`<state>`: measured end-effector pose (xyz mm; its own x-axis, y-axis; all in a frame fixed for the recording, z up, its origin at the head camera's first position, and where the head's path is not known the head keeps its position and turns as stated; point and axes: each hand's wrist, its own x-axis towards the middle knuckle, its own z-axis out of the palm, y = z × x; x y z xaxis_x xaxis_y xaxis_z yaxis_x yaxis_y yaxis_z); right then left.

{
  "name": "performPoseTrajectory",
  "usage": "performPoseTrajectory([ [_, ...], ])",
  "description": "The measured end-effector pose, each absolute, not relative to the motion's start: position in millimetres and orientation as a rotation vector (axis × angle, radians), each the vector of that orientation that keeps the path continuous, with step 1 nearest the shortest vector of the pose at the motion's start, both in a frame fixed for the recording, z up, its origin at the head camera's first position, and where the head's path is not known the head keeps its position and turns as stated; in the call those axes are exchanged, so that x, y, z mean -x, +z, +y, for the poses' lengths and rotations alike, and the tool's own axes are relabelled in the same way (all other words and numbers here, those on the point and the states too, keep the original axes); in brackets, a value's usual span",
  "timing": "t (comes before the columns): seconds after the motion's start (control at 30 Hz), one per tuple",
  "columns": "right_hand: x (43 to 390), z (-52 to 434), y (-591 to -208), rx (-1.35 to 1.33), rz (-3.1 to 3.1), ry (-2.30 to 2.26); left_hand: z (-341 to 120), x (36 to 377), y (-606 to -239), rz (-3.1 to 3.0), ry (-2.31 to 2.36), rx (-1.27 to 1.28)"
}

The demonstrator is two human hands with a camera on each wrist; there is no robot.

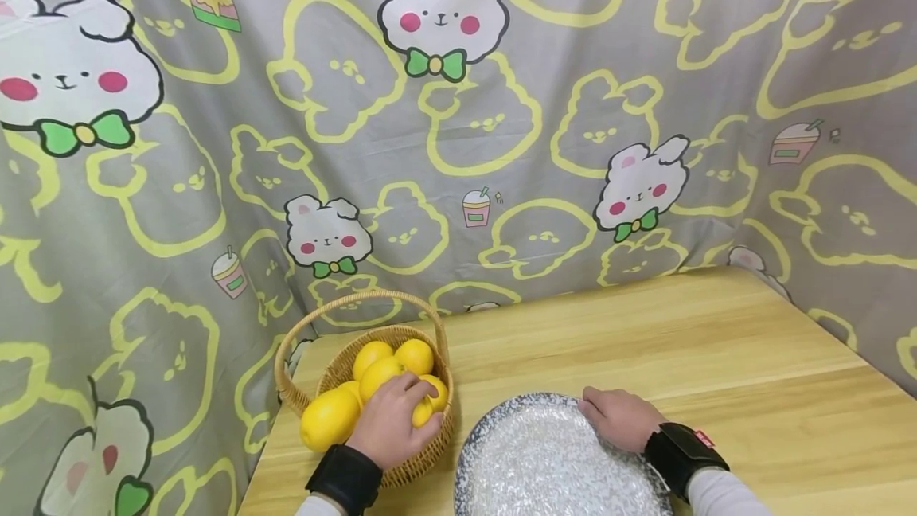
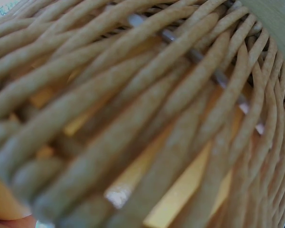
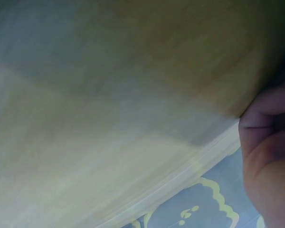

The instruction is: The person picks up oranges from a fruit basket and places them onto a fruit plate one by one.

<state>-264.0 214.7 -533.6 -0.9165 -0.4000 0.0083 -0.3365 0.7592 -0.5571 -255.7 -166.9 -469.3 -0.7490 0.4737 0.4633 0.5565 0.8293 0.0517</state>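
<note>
One wicker basket [image 1: 417, 467] stands at the left of the wooden table [image 1: 645, 325], its handle [image 1: 372, 294] arched above it. Several yellow lemons [image 1: 380, 374] are piled inside, the leftmost resting against the rim. The left hand [image 1: 394, 422], a black band [image 1: 347, 478] at its wrist, lies over the pile, fingers bent across the fruit and thumb held apart; a lemon shows between thumb and fingers, but I cannot tell whether it is gripped. The left wrist view is filled by the basket's weave, yellow showing through its gaps.

Just right of the basket lies a round, silvery plate [image 1: 552, 460] with a dark speckled rim, cut off by the picture's lower edge. The right hand [image 1: 622, 419] holds the plate's far right rim, fingers curled in, narrowly closed. Behind everything hangs a printed curtain [image 1: 523, 102].
</note>
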Motion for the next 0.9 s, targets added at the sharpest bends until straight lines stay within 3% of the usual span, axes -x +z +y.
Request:
performPoseTrajectory([
  [0.47, 264.8, 212.9, -535.5, 0.535, 2.879, -0.823, -166.1, 256.1, -468.8, -2.58, -0.279, 0.745],
  [0.9, 269.1, 220.2, -534.5, 0.641, 2.808, -0.92, -164.6, 252.8, -464.9, -2.609, -0.312, 0.734],
])
